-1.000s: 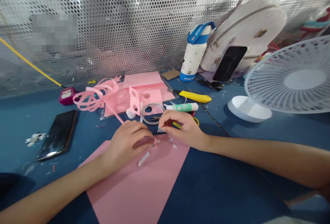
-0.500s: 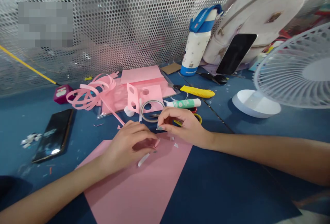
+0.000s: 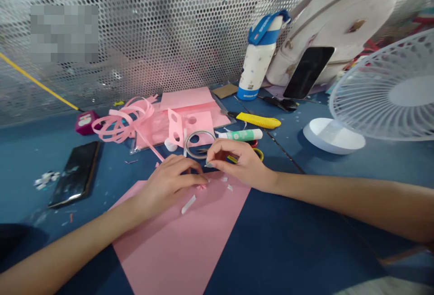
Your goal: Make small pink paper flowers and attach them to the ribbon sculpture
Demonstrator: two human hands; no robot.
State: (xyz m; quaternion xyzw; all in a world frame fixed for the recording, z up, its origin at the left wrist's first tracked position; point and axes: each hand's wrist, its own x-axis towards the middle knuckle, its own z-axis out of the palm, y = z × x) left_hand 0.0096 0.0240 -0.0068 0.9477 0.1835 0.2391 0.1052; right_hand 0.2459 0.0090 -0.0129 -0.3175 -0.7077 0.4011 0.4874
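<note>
My left hand (image 3: 178, 177) rests over a pink paper sheet (image 3: 172, 240), thumb and forefinger pinched together. A small pink paper piece (image 3: 201, 187), like a tiny flower, shows just below those fingertips; whether they hold something is unclear. My right hand (image 3: 239, 161) is closed in a pinch above the sheet's far edge, with a tiny white scrap (image 3: 206, 165) at its fingertips. A white strip (image 3: 188, 204) and small white bits (image 3: 229, 187) lie on the sheet. Behind my hands are a tape roll (image 3: 187, 150), scissors (image 3: 258, 154) and a glue stick (image 3: 240, 135).
Coiled pink paper strips (image 3: 122, 121) and a punched pink card (image 3: 203, 123) lie at the back. A yellow cutter (image 3: 259, 120), bottle (image 3: 257, 59), backpack (image 3: 342, 19) and fan (image 3: 389, 91) stand rightward. At left are a phone (image 3: 76, 173) and purple box (image 3: 86, 122).
My left fingers have come down and closed toward the right; the pink piece earlier between them now shows beneath. My right hand keeps its pinch. The view has shifted slightly.
</note>
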